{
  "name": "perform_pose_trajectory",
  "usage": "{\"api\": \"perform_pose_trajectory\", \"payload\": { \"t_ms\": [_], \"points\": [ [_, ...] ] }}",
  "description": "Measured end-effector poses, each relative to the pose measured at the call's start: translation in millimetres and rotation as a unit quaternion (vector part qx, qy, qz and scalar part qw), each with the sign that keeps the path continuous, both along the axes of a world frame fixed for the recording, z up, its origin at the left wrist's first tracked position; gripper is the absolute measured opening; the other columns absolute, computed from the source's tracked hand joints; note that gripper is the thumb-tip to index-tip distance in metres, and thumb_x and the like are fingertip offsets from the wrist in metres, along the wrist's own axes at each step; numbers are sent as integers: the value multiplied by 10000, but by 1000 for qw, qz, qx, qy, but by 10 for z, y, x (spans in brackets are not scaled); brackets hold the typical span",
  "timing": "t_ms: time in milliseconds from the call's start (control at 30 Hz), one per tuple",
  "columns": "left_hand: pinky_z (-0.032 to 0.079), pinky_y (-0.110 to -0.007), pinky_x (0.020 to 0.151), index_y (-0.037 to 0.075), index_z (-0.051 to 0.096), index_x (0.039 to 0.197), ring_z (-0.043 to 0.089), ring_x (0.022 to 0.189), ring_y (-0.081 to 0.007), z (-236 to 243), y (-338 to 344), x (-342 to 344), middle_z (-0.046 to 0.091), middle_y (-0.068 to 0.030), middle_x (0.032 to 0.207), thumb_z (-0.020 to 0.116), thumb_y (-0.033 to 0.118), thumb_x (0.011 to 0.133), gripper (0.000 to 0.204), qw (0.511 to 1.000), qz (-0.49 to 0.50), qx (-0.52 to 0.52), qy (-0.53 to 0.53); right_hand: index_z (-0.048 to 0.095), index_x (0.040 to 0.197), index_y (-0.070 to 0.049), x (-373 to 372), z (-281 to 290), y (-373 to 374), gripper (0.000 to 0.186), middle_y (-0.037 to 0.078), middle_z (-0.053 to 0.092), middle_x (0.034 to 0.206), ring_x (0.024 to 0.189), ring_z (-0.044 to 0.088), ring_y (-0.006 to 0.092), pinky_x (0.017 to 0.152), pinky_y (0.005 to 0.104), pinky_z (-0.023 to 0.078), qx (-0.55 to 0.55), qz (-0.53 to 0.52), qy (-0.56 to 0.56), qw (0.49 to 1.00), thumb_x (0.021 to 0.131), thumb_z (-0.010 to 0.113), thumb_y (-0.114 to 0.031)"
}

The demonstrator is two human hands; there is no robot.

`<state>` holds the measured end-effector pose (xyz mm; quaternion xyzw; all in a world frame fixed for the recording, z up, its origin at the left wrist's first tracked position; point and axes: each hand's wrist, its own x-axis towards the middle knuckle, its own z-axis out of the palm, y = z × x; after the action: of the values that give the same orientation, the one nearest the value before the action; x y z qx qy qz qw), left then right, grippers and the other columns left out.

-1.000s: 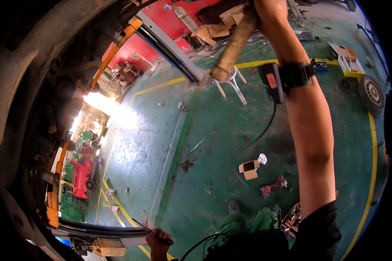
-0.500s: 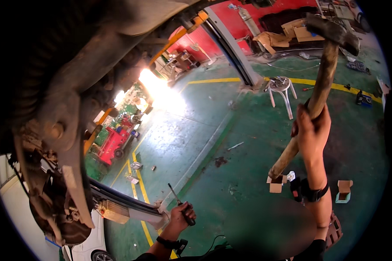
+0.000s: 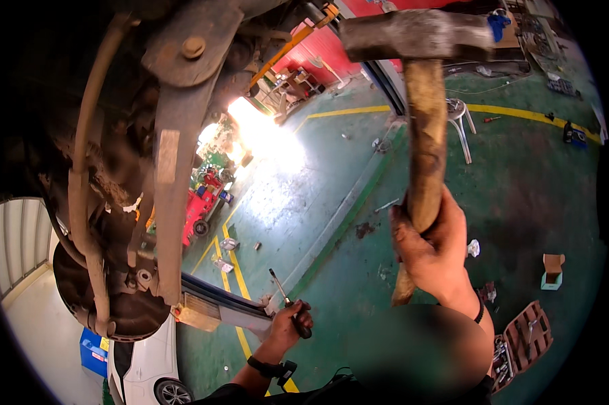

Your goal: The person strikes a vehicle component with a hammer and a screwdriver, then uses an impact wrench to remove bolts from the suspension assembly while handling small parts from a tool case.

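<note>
Raised before me is a hammer point(image 3: 427, 135) with a worn wooden handle and a dark steel head; my right hand point(image 3: 438, 253) is closed round the lower handle. Low in the middle, my left hand point(image 3: 287, 331) grips a screwdriver point(image 3: 280, 286), its thin shaft pointing up and left. To the left hangs the rusty underside of a raised vehicle. A flat metal suspension arm point(image 3: 172, 223) with a bolt at its top comes down beside a bent rod point(image 3: 85, 202) and a dark round brake part point(image 3: 132, 327). Neither tool touches these parts.
A lift post point(image 3: 392, 91) and an orange lift arm point(image 3: 287, 50) stand beyond. On the green floor are a white stool point(image 3: 458, 111), an open cardboard box point(image 3: 553, 270) and a brown tool case point(image 3: 524, 341). Lower left stands a white car point(image 3: 149, 361); a red machine point(image 3: 199, 212) is farther off.
The hammer has swung left and come closer to view, its head now level across the top. My view has shifted, bringing more of the suspension and the tool case into sight. The screwdriver stays gripped.
</note>
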<state>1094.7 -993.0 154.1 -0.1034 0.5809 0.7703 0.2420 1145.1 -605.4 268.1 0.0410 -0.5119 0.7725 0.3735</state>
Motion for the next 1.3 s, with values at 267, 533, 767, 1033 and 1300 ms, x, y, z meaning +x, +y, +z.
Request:
{"api": "perform_pose_trajectory", "payload": {
  "t_ms": [267, 533, 767, 1033, 1300],
  "points": [
    [428, -319, 611, -35, 594, 1045, 507, 619, -172, 235, -105, 212, 475, -40, 692, 597, 230, 962, 278, 996, -28, -34, 83, 549, 999, 15, 107, 79, -501, 205, 1, 574, 744, 678, 520, 64, 622, 258, 471, -24, 124, -36, 991, 832, 656, -39],
    [415, -305, 574, 17, 561, 1081, 494, 569, -143, 936, 532, -305, 475, -11, 700, 603, 323, 960, 331, 977, -83, 17, 197, 534, 925, -11, 225, 139, -616, 169, -11, 575, 733, 636, 505, 33, 565, 214, 447, -38, 65, -37, 996, 855, 687, -9],
    [400, -241, 483, 58, 599, 1143, 498, 557, -105, 2248, 1563, -1315, 632, -26, 845, 498, 398, 1008, 380, 909, -146, 209, 329, 559, 848, -29, 302, 392, -453, 207, -12, 559, 647, 496, 521, 58, 442, 218, 427, 37, -33, -33, 998, 870, 744, -118],
    [479, -275, 618, -2, 600, 1149, 597, 826, -204, 3025, 2034, -1530, 644, -155, 1036, 601, 251, 931, 335, 786, -274, 381, 403, 614, 898, 12, 469, 782, -215, 129, 29, 571, 661, 462, 537, 120, 439, 265, 434, 29, -105, -4, 994, 901, 692, -90],
    [468, -291, 635, 2, 592, 1135, 579, 791, -211, 3062, 2045, -1740, 633, -169, 1014, 613, 254, 917, 334, 770, -308, 334, 447, 631, 835, -3, 630, 980, -149, 240, -8, 516, 590, 435, 475, 80, 394, 250, 374, 69, -136, -134, 979, 885, 738, -213]
  ]
}}
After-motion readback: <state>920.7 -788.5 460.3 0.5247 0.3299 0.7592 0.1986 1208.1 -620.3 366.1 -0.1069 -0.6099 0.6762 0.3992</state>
